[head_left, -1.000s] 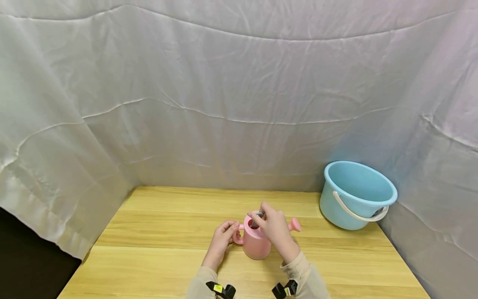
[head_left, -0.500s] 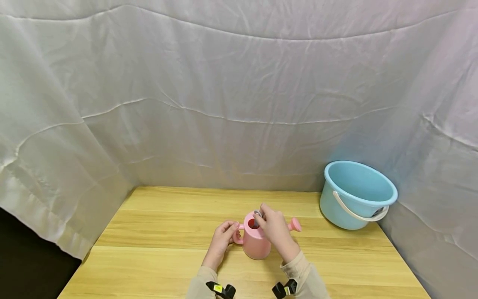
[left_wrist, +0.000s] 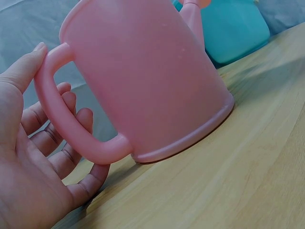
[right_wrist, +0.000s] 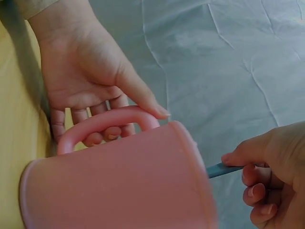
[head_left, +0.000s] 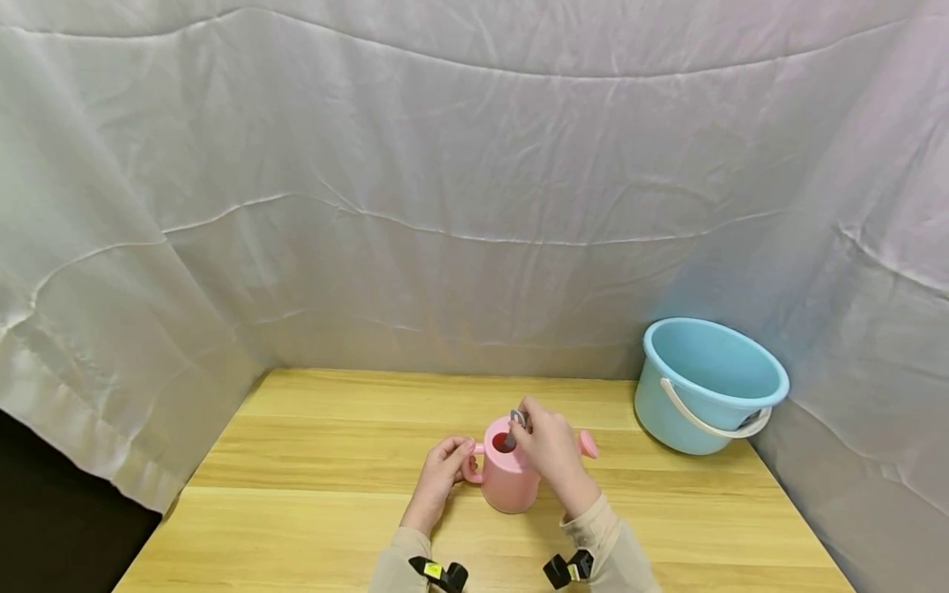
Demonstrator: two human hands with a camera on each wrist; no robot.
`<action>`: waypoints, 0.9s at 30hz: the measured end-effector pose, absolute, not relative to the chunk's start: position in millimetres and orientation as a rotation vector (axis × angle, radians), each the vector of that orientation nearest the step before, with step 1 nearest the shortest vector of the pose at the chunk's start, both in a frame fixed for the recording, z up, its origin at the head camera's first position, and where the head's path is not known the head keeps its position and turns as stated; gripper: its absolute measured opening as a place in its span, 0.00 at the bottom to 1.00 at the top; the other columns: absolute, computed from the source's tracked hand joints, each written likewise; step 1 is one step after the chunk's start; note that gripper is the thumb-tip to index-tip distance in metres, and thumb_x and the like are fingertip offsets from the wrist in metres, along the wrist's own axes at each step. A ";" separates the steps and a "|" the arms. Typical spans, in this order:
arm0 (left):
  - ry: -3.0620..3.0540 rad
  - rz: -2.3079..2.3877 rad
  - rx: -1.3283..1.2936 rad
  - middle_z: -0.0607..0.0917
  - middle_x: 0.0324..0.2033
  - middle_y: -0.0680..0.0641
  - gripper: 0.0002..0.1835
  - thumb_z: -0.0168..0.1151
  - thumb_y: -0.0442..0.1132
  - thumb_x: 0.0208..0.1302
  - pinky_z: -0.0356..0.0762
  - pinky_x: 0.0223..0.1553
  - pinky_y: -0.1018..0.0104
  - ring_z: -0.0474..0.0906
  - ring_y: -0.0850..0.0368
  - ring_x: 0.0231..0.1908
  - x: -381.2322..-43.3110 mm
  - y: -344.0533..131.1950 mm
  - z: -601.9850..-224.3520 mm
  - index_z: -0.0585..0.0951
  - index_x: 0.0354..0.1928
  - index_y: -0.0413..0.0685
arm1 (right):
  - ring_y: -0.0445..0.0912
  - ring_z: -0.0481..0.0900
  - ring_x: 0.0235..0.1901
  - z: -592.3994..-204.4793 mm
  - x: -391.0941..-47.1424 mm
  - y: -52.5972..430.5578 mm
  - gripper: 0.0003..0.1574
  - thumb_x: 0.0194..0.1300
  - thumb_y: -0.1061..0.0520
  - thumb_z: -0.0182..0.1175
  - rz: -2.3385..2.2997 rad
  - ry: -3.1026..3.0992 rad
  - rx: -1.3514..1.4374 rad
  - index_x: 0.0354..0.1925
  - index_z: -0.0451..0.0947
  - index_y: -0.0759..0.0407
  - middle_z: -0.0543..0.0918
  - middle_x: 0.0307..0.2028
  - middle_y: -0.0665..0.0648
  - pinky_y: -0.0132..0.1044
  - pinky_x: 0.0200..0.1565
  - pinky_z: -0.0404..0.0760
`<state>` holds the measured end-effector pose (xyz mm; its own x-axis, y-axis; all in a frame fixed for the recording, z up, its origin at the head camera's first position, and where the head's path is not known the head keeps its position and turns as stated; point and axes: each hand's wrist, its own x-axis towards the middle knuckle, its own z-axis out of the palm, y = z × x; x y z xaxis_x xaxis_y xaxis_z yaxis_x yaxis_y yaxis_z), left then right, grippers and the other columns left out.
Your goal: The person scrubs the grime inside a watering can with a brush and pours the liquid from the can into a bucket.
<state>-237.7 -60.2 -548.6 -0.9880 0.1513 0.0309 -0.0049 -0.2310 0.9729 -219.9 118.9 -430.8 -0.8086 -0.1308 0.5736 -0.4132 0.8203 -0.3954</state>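
One upright watering can [head_left: 510, 488], spout [head_left: 588, 445] rightward

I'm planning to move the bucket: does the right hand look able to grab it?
Probably not yet: the right hand holds a grey object dipping into the watering can, though the blue bucket looks unobstructed.

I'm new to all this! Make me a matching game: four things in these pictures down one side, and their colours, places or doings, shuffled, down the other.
1. watering can
2. bucket
3. left hand
4. right hand

A. pinching a slim grey thing
B. light blue
C. pink, standing nearer the table's middle
D. holding a curved handle

Pairs: 1-C; 2-B; 3-D; 4-A
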 end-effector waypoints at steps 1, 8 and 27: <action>1.882 2.384 0.182 0.77 0.23 0.48 0.14 0.60 0.47 0.68 0.82 0.35 0.64 0.76 0.59 0.26 -237.8 -60.2 -548.5 0.78 0.41 0.41 | 0.36 0.62 0.16 -429.5 -219.9 119.1 0.13 0.55 0.63 0.69 0.681 -2.440 0.404 0.27 0.72 0.55 0.71 0.16 0.48 0.26 0.17 0.60; 1.887 2.379 0.173 0.77 0.25 0.48 0.15 0.60 0.48 0.67 0.81 0.35 0.64 0.77 0.59 0.27 -238.6 -60.7 -548.5 0.78 0.41 0.42 | 0.38 0.62 0.18 -414.7 -217.9 117.9 0.14 0.51 0.64 0.69 0.626 -2.328 0.421 0.26 0.71 0.56 0.69 0.17 0.49 0.28 0.20 0.61; 1.880 2.384 0.166 0.77 0.25 0.49 0.15 0.60 0.48 0.68 0.82 0.35 0.63 0.77 0.60 0.26 -237.0 -60.1 -547.7 0.78 0.40 0.42 | 0.35 0.62 0.15 -427.8 -216.5 118.2 0.15 0.51 0.67 0.68 0.694 -2.382 0.459 0.32 0.71 0.59 0.70 0.16 0.48 0.24 0.17 0.61</action>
